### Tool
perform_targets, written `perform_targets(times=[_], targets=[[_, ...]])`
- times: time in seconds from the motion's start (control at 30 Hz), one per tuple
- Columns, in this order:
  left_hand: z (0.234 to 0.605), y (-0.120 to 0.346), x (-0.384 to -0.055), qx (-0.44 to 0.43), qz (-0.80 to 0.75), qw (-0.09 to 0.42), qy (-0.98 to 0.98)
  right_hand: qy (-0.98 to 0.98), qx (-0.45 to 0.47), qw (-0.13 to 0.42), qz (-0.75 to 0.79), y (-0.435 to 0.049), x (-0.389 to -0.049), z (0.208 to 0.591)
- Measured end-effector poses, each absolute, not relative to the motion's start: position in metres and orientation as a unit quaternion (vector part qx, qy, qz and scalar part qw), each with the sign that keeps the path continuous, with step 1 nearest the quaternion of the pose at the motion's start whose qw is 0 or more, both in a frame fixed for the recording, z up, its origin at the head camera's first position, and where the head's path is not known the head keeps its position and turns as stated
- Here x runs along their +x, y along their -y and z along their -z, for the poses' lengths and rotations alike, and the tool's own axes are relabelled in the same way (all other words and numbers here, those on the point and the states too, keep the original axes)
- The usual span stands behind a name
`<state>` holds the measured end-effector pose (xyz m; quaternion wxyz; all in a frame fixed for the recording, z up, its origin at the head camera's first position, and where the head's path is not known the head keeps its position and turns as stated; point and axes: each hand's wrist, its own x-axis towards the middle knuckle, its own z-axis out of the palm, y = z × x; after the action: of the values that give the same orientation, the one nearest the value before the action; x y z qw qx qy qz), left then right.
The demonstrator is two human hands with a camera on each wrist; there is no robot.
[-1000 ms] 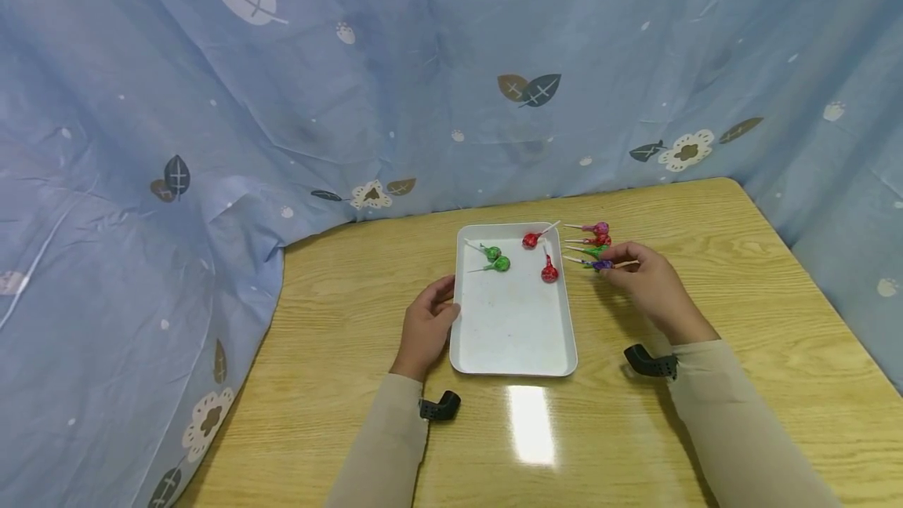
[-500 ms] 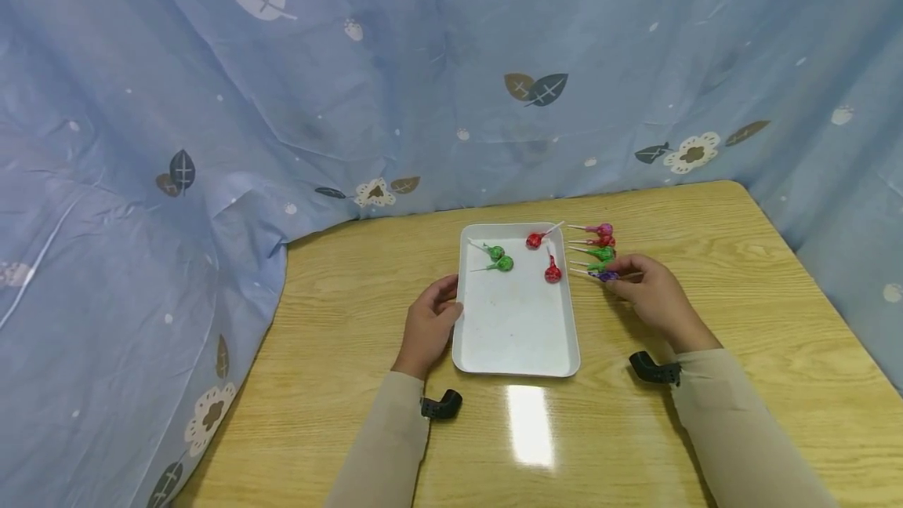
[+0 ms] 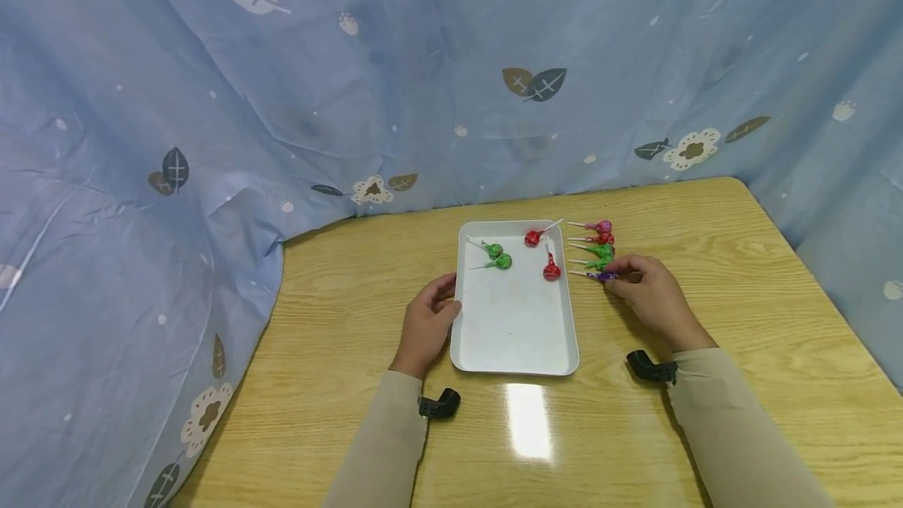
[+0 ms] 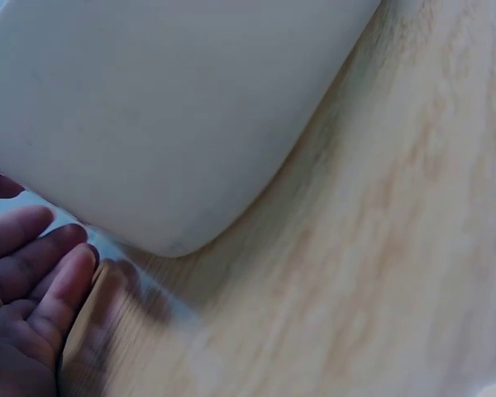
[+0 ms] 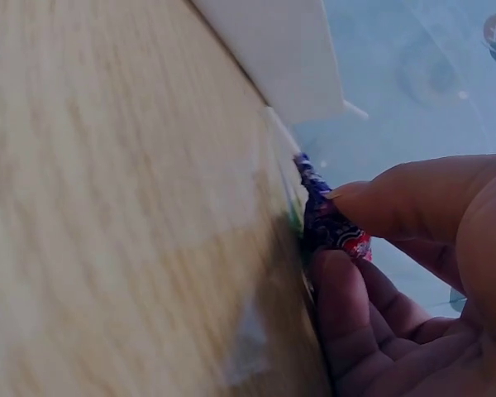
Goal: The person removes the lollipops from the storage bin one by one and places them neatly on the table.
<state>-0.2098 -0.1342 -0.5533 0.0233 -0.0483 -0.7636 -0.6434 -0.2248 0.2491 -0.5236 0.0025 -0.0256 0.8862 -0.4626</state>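
In the head view my right hand (image 3: 652, 292) pinches the wrapped head of a purple lollipop (image 3: 600, 277) between thumb and fingers. That lollipop lies at the near end of a row on the table, its white stick pointing left to the tray. The right wrist view shows the purple wrapper (image 5: 318, 207) close to the tabletop. Beyond it in the row lie two green lollipops (image 3: 601, 251), a red lollipop (image 3: 603, 239) and a pink lollipop (image 3: 602, 226). My left hand (image 3: 426, 324) rests against the left side of a white tray (image 3: 515, 328), fingers loosely bent.
Inside the tray, two green lollipops (image 3: 499, 260) lie at the upper left and two red lollipops (image 3: 551, 269) at the upper right. One red one's stick crosses the rim. A blue patterned curtain (image 3: 423, 85) hangs behind the wooden table (image 3: 339, 320).
My right hand has shifted slightly nearer me with the purple lollipop, setting it apart from the green ones, so the second green one shows. My left hand stays at the tray.
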Motion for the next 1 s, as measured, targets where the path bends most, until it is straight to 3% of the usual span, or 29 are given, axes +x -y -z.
perform_targets(times=[0.43, 1.0], targets=[[0.5537, 0.1347, -0.2110, -0.050, 0.635, 0.026, 0.770, -0.886, -0.015, -0.016, 0.464, -0.2467, -0.2233, 0.5261], [0.5542, 0.1350, -0.2110, -0.053, 0.640, 0.025, 0.766, -0.875, 0.004, 0.009, 0.484, -0.2498, -0.2228, 0.5243]])
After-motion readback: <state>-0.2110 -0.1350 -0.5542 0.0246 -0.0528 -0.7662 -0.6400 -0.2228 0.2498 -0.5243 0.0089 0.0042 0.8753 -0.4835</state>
